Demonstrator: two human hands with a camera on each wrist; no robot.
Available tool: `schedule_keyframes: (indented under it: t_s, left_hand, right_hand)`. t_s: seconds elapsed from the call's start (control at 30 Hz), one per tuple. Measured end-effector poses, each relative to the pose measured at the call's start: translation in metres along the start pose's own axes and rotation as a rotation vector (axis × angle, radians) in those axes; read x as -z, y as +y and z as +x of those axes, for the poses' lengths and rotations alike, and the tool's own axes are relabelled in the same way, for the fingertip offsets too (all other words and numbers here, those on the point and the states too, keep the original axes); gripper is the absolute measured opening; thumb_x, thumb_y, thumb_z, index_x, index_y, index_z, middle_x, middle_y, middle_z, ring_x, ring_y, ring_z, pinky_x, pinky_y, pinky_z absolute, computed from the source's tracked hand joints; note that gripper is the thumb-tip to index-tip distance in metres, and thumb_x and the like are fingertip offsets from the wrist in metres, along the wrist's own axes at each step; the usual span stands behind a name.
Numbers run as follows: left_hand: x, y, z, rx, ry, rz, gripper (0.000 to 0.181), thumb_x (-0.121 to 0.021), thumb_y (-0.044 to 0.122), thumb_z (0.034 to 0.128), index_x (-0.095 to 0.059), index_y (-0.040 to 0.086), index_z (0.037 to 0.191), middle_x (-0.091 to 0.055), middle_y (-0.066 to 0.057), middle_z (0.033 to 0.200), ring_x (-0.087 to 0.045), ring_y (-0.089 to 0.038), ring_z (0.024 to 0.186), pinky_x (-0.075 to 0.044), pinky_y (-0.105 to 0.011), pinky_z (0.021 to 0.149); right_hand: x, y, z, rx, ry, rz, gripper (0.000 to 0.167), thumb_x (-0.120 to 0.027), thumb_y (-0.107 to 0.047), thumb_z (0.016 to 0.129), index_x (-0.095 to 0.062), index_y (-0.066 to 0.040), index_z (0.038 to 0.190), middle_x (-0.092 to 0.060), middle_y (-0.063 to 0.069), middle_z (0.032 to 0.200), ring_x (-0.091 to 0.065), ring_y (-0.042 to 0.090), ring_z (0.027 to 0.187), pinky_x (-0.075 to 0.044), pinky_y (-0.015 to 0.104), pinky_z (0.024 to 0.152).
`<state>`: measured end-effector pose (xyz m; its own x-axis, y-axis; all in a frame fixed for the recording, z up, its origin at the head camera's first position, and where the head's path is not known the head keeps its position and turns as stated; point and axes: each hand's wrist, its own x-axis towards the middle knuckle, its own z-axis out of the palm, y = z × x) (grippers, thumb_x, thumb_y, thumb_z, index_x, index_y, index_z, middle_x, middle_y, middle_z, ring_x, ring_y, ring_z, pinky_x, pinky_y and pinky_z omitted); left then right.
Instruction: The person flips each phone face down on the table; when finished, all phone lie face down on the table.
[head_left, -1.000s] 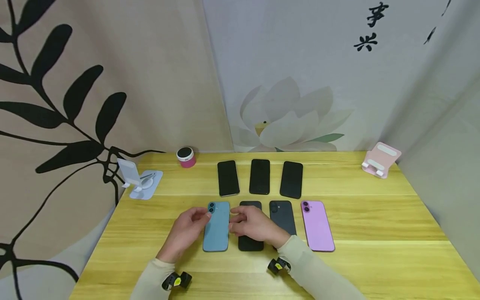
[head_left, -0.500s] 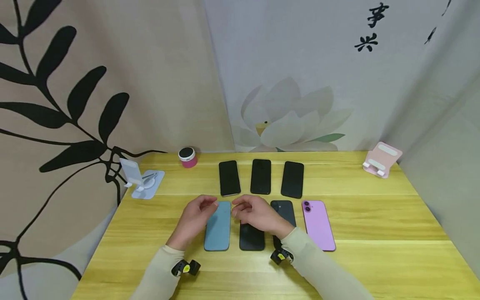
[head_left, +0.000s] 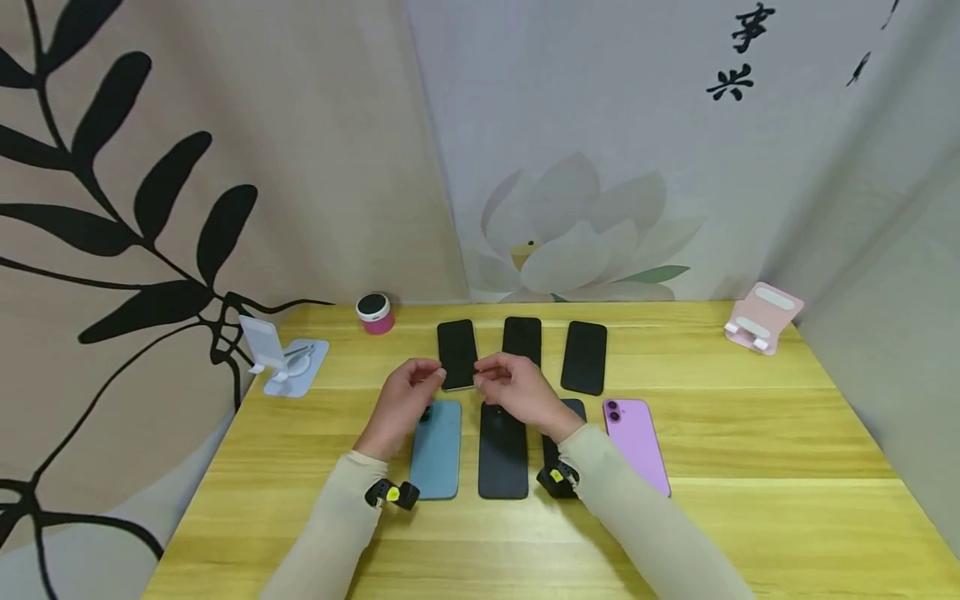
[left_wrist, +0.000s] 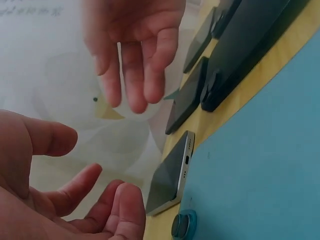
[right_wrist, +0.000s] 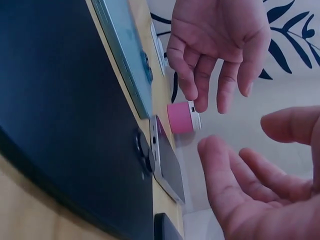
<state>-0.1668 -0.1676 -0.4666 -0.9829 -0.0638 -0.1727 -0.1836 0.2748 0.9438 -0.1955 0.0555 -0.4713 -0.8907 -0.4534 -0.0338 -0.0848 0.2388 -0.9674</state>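
Observation:
My left hand (head_left: 403, 404) is at the lower left corner of the back-left black phone (head_left: 457, 354), fingers loosely bent with a gap to the thumb. My right hand (head_left: 521, 392) hovers at that phone's right side, partly over the back-middle phone (head_left: 522, 335). Both wrist views show the hands holding nothing, above the table. Below the left hand lies the blue phone (head_left: 436, 454), its camera bump partly covered. Beside it lies a black phone (head_left: 503, 458); a dark phone (head_left: 551, 450) is partly hidden by my right wrist.
A purple phone (head_left: 636, 442) lies right of the front row and a black phone (head_left: 584, 358) ends the back row. A white stand (head_left: 294, 375) and a pink-white round object (head_left: 374, 313) are at the back left; a pink stand (head_left: 762, 319) is at the back right.
Both hands have moved away from me, from beside the blue phone to the near end of the back-left black phone. The phones have not moved.

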Motion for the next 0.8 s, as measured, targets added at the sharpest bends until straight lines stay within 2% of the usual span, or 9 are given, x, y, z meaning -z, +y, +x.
schedule_keyframes:
  t_s: [0.07, 0.23, 0.33, 0.47, 0.57, 0.67, 0.8]
  left_hand:
    - [0.000, -0.003, 0.008, -0.003, 0.007, -0.030, 0.044, -0.062, 0.030, 0.1078, -0.060, 0.002, 0.141, -0.063, -0.016, 0.130, -0.060, -0.036, 0.118, -0.055, -0.048, 0.103]
    - [0.001, -0.007, 0.027, 0.021, -0.010, -0.042, 0.045, -0.061, 0.031, 0.1083, -0.057, 0.003, 0.143, -0.060, -0.017, 0.137, -0.058, -0.035, 0.126, -0.053, -0.050, 0.108]
    - [0.005, -0.009, 0.038, 0.034, 0.001, -0.042, 0.043, -0.061, 0.031, 0.1084, -0.056, 0.004, 0.142, -0.059, -0.017, 0.140, -0.056, -0.034, 0.128, -0.052, -0.048, 0.109]
    - [0.009, -0.011, 0.052, 0.046, 0.011, -0.081, 0.047, -0.061, 0.029, 0.1080, -0.053, 0.001, 0.145, -0.056, -0.019, 0.146, -0.054, -0.035, 0.131, -0.051, -0.049, 0.110]
    - [0.009, -0.013, 0.059, 0.078, -0.007, -0.135, 0.050, -0.062, 0.029, 0.1076, -0.051, 0.001, 0.148, -0.053, -0.020, 0.151, -0.052, -0.036, 0.136, -0.049, -0.050, 0.115]
    - [0.005, -0.014, 0.062, 0.111, -0.023, -0.180, 0.053, -0.062, 0.029, 0.1075, -0.048, 0.001, 0.150, -0.051, -0.020, 0.154, -0.050, -0.037, 0.140, -0.046, -0.051, 0.119]
    - [-0.001, -0.012, 0.062, 0.128, -0.038, -0.200, 0.057, -0.061, 0.029, 0.1075, -0.045, 0.000, 0.154, -0.052, -0.021, 0.154, -0.050, -0.037, 0.142, -0.044, -0.053, 0.121]
  right_hand:
    - [0.001, 0.001, 0.007, -0.004, 0.020, 0.009, 0.041, -0.066, -0.019, 0.105, -0.062, 0.003, 0.140, -0.072, 0.018, 0.124, -0.071, 0.041, 0.111, -0.064, 0.038, 0.089]
    - [0.008, 0.009, 0.024, -0.024, 0.082, -0.016, 0.040, -0.067, -0.018, 0.104, -0.063, 0.002, 0.139, -0.072, 0.015, 0.124, -0.072, 0.029, 0.109, -0.062, 0.035, 0.088]
    - [0.011, 0.010, 0.036, -0.018, 0.101, -0.027, 0.040, -0.065, -0.019, 0.105, -0.063, 0.001, 0.140, -0.072, 0.016, 0.127, -0.071, 0.032, 0.111, -0.061, 0.041, 0.091]
    - [0.013, 0.010, 0.050, -0.021, 0.087, -0.001, 0.045, -0.062, -0.021, 0.107, -0.058, 0.001, 0.146, -0.068, 0.018, 0.135, -0.068, 0.039, 0.121, -0.059, 0.050, 0.101]
    - [0.013, 0.013, 0.057, -0.065, 0.061, 0.004, 0.050, -0.062, -0.024, 0.107, -0.054, 0.000, 0.150, -0.066, 0.017, 0.140, -0.066, 0.035, 0.126, -0.057, 0.047, 0.104]
    - [0.013, 0.017, 0.062, -0.117, 0.035, 0.011, 0.054, -0.062, -0.027, 0.107, -0.051, -0.001, 0.153, -0.064, 0.016, 0.144, -0.065, 0.032, 0.129, -0.057, 0.045, 0.105]
    - [0.011, 0.021, 0.067, -0.163, -0.002, 0.109, 0.056, -0.062, -0.025, 0.107, -0.047, 0.000, 0.156, -0.057, 0.019, 0.152, -0.059, 0.035, 0.139, -0.055, 0.048, 0.110]
